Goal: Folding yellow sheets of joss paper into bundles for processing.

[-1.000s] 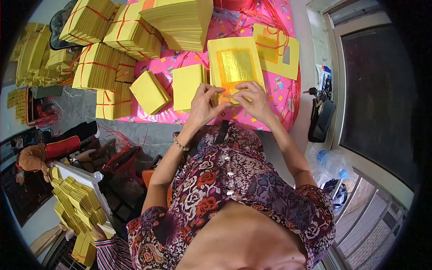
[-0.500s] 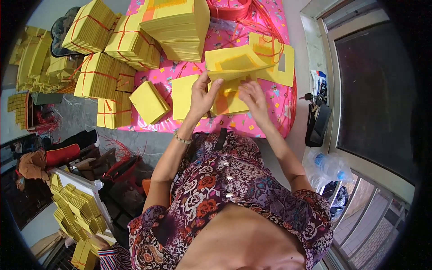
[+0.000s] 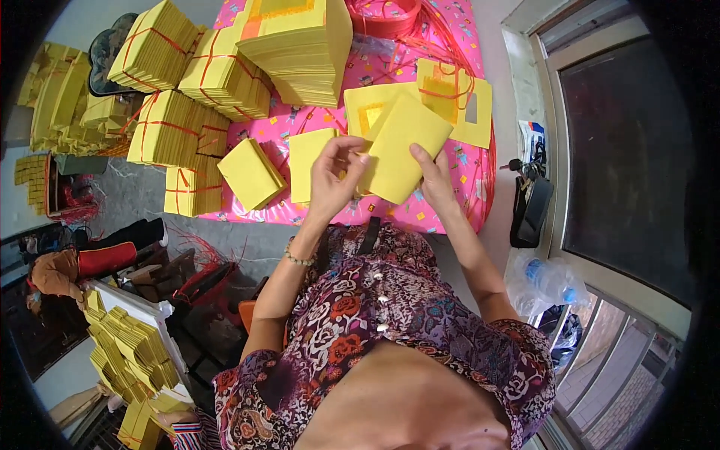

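A folded yellow paper sheet (image 3: 409, 146) is held tilted above the pink table, its plain side up. My right hand (image 3: 436, 178) is closed on its right edge, thumb on top. At its left edge, my left hand (image 3: 335, 178) is closed, with curled fingers and the thumb tip pinching the paper. Beneath and behind it lies a yellow sheet with an orange-edged window (image 3: 367, 101). Left of my left hand, partly covered by it, lies a flat yellow folded piece (image 3: 307, 150). A small folded yellow stack (image 3: 251, 174) rests farther left.
Bundles of yellow paper tied with red string (image 3: 176, 127) fill the table's left side, beside a tall stack (image 3: 300, 64). Red strapping coil (image 3: 386, 19) lies at the back. Yellow sheets (image 3: 472, 112) sit right on the pink cloth (image 3: 454, 210). Another person's hand (image 3: 174, 417) touches yellow bundles lower left.
The yellow paper has been folded over and turned, so its plain face now shows. My right hand has closed on its right edge; my left hand has moved slightly down and left.
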Available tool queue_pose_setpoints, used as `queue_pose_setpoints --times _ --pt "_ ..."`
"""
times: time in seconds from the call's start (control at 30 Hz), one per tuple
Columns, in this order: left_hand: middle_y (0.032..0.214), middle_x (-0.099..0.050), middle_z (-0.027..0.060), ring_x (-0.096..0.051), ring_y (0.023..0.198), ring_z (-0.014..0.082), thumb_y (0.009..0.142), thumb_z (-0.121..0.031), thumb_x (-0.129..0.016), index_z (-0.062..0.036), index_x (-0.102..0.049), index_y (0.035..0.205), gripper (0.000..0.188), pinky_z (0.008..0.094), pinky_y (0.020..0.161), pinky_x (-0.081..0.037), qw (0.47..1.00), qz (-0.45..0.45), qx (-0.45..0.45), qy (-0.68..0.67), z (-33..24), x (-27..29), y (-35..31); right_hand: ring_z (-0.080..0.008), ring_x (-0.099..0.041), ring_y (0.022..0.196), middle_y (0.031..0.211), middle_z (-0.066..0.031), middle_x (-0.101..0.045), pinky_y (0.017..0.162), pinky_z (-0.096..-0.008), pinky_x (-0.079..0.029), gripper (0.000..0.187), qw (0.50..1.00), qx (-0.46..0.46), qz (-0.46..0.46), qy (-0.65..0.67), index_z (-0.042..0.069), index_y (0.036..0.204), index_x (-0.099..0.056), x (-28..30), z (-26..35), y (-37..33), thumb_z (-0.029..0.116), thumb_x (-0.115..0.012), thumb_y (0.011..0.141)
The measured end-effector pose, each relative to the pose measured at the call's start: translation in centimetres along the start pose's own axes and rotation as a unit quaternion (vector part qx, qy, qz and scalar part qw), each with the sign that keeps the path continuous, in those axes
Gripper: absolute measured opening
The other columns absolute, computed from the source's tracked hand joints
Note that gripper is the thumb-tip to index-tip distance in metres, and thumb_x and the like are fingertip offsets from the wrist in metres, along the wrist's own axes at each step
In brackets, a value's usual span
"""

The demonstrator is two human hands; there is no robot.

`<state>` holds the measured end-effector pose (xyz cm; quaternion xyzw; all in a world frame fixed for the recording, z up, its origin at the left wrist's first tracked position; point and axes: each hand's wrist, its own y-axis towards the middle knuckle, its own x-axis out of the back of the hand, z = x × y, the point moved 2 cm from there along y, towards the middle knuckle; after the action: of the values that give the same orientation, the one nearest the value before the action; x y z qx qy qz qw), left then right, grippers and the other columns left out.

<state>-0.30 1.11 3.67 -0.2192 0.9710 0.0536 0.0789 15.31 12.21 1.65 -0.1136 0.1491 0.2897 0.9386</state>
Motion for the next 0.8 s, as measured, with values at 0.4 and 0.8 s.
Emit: queue_pose_setpoints --times 0.4,0.8 --pt "0.111 -0.06 0.0058 -0.057 0.101 0.0113 0.101 -0.021 -0.038 0.0006 -0.048 0.124 0.033 0.0257 0.089 -0.045 0.964 0.035 0.148 -0.218 -0.7 -1.0 0.2 -0.0131 -0.061 0.087 0.101 -0.0085 -0.062 0.074 -0.0276 -0.05 0.038 0.996 0.041 0.015 -0.079 -0.002 0.115 -0.051 -2.4 2.2 -1.6 0.018 -0.063 0.087" --pt "0.126 -0.051 0.0099 -0.048 0.115 0.0156 0.102 -0.03 -0.032 0.0004 -0.042 0.131 0.043 0.0286 0.1 -0.036 0.975 -0.02 0.134 -0.175 -1.8 -2.5 -0.7 -0.0103 -0.059 0.084 0.098 -0.0066 -0.062 0.072 -0.0253 -0.049 0.032 0.99 0.072 -0.026 -0.121 -0.003 0.114 -0.051 -2.7 2.5 -1.7 0.02 -0.056 0.093"
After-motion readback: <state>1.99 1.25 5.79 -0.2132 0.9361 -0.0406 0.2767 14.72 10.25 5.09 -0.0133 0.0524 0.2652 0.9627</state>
